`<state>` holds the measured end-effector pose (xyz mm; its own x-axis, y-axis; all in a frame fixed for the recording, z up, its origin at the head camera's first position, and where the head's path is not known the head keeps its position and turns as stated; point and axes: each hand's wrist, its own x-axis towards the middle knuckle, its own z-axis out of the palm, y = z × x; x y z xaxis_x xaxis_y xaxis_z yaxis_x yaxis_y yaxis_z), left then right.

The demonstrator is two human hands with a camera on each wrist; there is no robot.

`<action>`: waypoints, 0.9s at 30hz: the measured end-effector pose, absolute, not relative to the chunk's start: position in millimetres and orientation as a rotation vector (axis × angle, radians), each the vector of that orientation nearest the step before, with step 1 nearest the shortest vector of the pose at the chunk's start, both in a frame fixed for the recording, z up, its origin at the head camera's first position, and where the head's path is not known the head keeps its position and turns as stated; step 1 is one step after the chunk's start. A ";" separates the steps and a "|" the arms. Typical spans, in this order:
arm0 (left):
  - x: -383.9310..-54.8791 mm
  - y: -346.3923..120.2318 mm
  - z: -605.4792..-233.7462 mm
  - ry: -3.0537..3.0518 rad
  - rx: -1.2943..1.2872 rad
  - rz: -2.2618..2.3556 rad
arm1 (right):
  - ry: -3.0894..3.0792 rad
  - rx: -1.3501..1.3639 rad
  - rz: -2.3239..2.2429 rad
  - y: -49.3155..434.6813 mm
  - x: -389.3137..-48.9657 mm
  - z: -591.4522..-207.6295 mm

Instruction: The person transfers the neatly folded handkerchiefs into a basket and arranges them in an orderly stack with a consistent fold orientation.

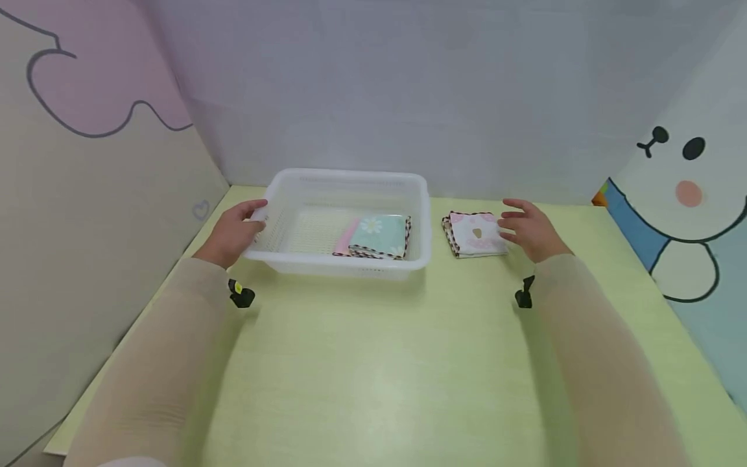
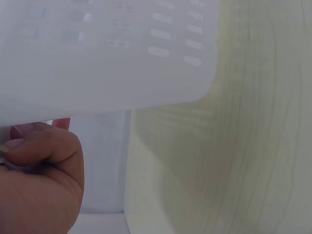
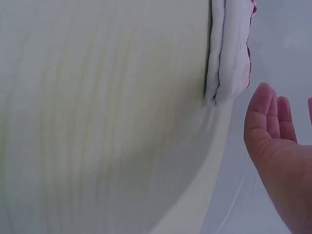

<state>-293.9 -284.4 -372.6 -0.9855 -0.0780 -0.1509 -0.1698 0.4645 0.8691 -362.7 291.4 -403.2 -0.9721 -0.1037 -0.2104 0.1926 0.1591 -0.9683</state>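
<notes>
My left hand grips the left rim of a white plastic basket with thumb and fingers. The left wrist view shows the hand at the rim, beside the slotted basket wall. Inside the basket, toward its right end, lie folded cloths: a mint green one with a white flower, over a pink one. Over to the right, a folded white and pink cloth with checkered edging lies on the table. My right hand hovers at its right edge, fingers extended and holding nothing.
The pale yellow-green table backs onto a plain grey-white wall, close behind the basket. Side panels with cartoon drawings flank the table, a pink cloud shape left and a white character right.
</notes>
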 end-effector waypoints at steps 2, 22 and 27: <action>-292.9 -286.1 -371.1 2.615 -0.226 1.567 | 2.229 0.070 -1.868 290.3 -370.6 -404.2; -300.2 -284.6 -371.8 2.599 -0.224 1.580 | 2.507 0.172 -1.446 287.3 -385.4 -411.1; -299.4 -285.8 -370.9 2.588 -0.249 1.580 | 2.557 0.195 -1.337 283.9 -385.5 -414.6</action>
<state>-299.4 -285.8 -370.9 -0.9817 -0.0872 -0.1690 -0.1902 0.4485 0.8733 -385.5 283.9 -414.6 -0.9600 0.0031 -0.2800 0.2317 0.5701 -0.7882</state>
